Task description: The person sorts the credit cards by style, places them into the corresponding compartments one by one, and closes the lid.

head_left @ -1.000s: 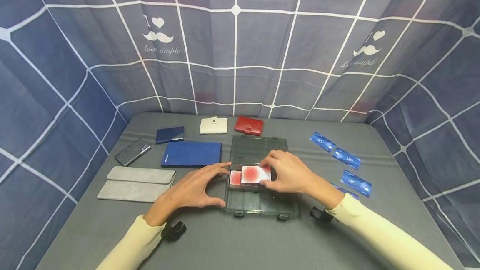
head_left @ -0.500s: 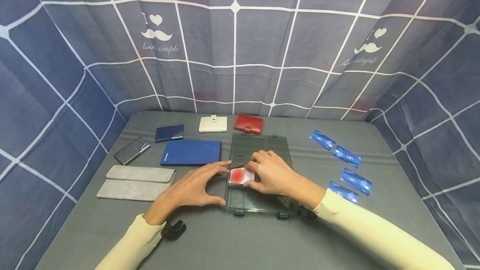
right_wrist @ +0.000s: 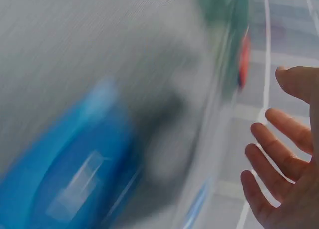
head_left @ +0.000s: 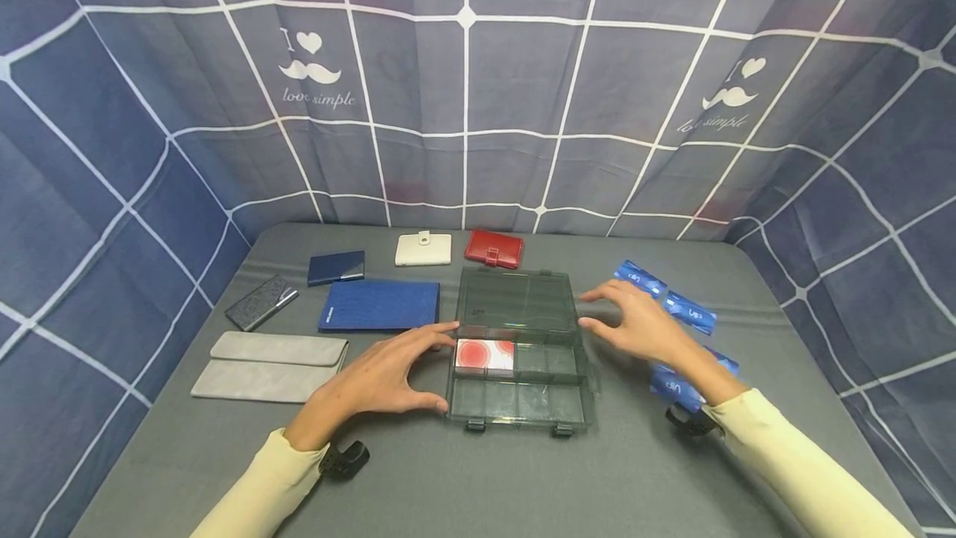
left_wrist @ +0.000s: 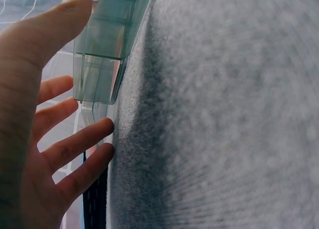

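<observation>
A see-through dark green plastic box point(head_left: 515, 405) lies with its lid folded back, divided into compartments. In its middle row, on the left, sit white cards with red circles point(head_left: 484, 355). My left hand point(head_left: 384, 372) rests at the box's left side, forefinger and thumb tips right at the edge; the left wrist view has its fingers point(left_wrist: 82, 144) spread loosely. To the right of the box, my right hand point(head_left: 635, 324) is held with parted fingers and nothing between them. Beneath and around it lie several blue VIP cards point(head_left: 690, 312), one blurred blue card point(right_wrist: 75, 174) filling the right wrist view's corner.
Behind the box are a white card holder point(head_left: 423, 250) and a red one point(head_left: 494, 248). Left of it lie a blue folder point(head_left: 379, 305), a navy card case point(head_left: 336, 267), a grey felt case point(head_left: 261, 303) and a light grey pouch point(head_left: 257, 376). A checked curtain point(head_left: 515, 106) encloses the table.
My right hand moved a red-circled card leftward into the box's left middle compartment, let go, and swung right over the blue cards. My left hand stayed in place.
</observation>
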